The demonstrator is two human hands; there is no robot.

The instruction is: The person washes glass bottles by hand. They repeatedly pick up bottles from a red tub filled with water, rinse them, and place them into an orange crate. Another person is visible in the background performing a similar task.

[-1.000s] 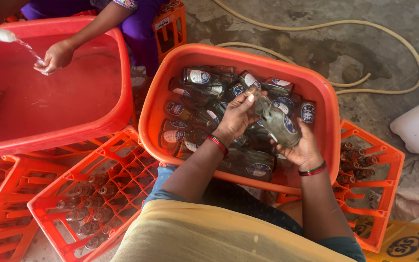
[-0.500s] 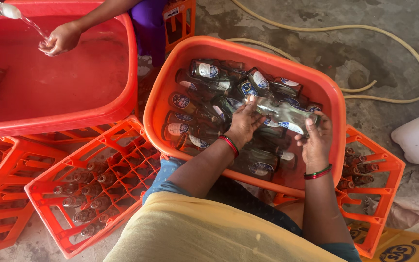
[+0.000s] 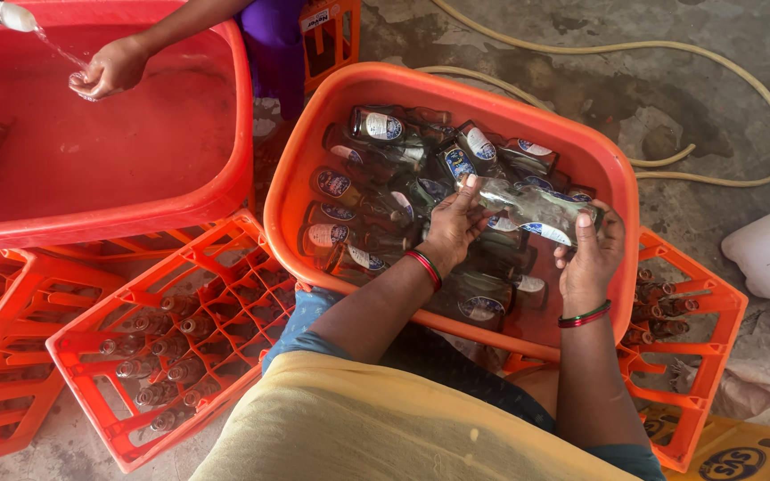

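Bottle (image 3: pixel 535 207) | gripped by both hands' fingers | over orange tub (image 3: pixel 314 160) full of bottles

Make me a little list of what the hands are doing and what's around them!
left hand: grips one end of a glass bottle
right hand: holds the bottle's other end
bottle: lying sideways, above the orange tub
tub: full of labelled bottles in water
crates: orange, bottles standing in the slots, both sides of the tub
other person's hand: over the red tub
hose: on the floor
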